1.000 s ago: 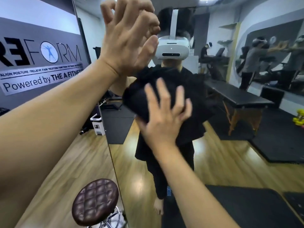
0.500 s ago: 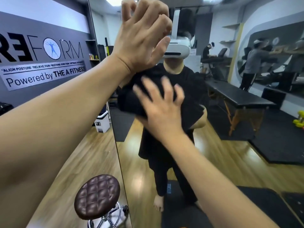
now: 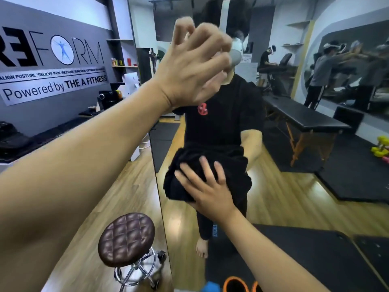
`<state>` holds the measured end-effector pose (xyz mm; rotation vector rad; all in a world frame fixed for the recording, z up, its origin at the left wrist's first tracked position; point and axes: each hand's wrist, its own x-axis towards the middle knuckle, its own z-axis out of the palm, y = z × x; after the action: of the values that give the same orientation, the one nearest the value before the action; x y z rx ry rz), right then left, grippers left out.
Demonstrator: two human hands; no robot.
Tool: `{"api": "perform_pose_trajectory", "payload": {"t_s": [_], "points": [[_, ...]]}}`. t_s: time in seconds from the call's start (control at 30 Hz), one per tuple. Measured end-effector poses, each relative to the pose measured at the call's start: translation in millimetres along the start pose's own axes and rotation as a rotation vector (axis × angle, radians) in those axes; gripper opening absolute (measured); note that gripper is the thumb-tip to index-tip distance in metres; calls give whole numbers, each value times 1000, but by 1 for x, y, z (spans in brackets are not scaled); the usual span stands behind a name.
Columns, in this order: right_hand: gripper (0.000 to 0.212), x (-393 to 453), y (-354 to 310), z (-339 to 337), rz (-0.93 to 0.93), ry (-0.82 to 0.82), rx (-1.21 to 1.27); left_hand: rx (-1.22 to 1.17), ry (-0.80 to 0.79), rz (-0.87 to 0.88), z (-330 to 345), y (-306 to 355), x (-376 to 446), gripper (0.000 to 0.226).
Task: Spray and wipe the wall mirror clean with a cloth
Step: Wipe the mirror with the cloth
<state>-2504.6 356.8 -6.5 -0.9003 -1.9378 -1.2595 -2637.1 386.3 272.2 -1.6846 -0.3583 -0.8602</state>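
The wall mirror fills the middle and right of the view, with its left edge running down near the centre. My right hand presses a black cloth flat against the glass with straight, spread fingers, at the waist height of my reflection. Higher up, my left hand is raised against the mirror with its fingers bent and holds nothing; it is blurred. No spray bottle is in view.
A brown quilted stool on a chrome base stands at the mirror's left edge, low down. An orange and blue object lies at the bottom edge. The mirror reflects a black massage table, yellow dumbbells and other people.
My right hand has slid the black cloth down the glass, from chest height to waist height of the reflection. My left hand has stayed high on the mirror.
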Motion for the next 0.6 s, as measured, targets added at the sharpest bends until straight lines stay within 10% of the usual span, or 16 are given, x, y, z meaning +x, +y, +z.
{"api": "perform_pose_trajectory", "payload": {"t_s": [0.17, 0.47, 0.6], "points": [[59, -15, 16, -3, -129, -15, 20, -64, -14, -113, -7, 22, -60, 12], [55, 85, 42, -38, 474, 181, 79, -95, -34, -114, 0, 16, -83, 26], [57, 23, -26, -1, 288, 112, 80, -72, -18, -104, 5, 15, -87, 23]]}}
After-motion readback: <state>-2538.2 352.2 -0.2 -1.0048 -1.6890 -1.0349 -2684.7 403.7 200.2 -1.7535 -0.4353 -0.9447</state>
